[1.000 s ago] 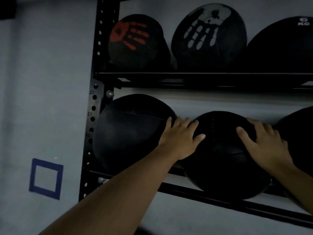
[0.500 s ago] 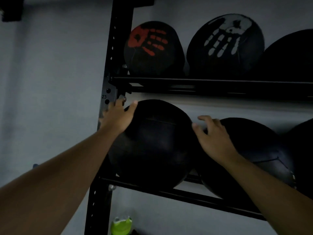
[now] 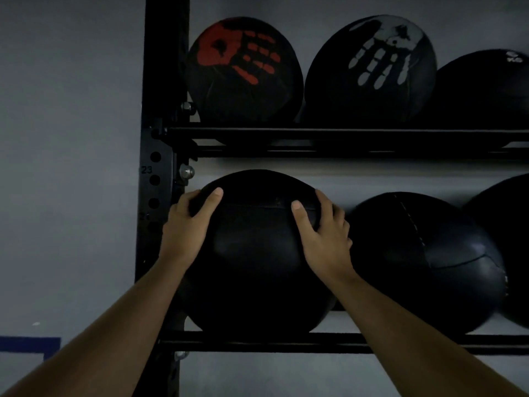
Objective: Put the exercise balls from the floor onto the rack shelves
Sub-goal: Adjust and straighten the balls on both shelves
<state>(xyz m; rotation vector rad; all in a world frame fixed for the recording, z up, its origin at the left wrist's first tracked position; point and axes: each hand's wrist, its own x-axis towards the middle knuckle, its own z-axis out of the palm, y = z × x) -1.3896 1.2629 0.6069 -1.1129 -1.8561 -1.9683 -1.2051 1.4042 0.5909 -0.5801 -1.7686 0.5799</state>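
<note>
A large black exercise ball (image 3: 254,262) rests on the lower rail (image 3: 252,340) of a black rack, at its left end. My left hand (image 3: 187,224) grips the ball's upper left side and my right hand (image 3: 322,236) grips its upper right side, thumbs on the front. A second black ball (image 3: 426,259) sits right beside it, and a third (image 3: 506,247) is cut off by the right edge. On the upper shelf (image 3: 343,136) stand a ball with a red handprint (image 3: 243,70), one with a white handprint (image 3: 372,67) and a plain dark one (image 3: 486,90).
The rack's black upright post (image 3: 156,173), with holes and the number 23, stands just left of my left hand. A grey wall lies behind and to the left. Blue tape (image 3: 28,343) marks the wall at the lower left.
Both hands left the middle ball and moved left onto the leftmost lower ball; my right hand now holds its right side. The view has moved closer to it.
</note>
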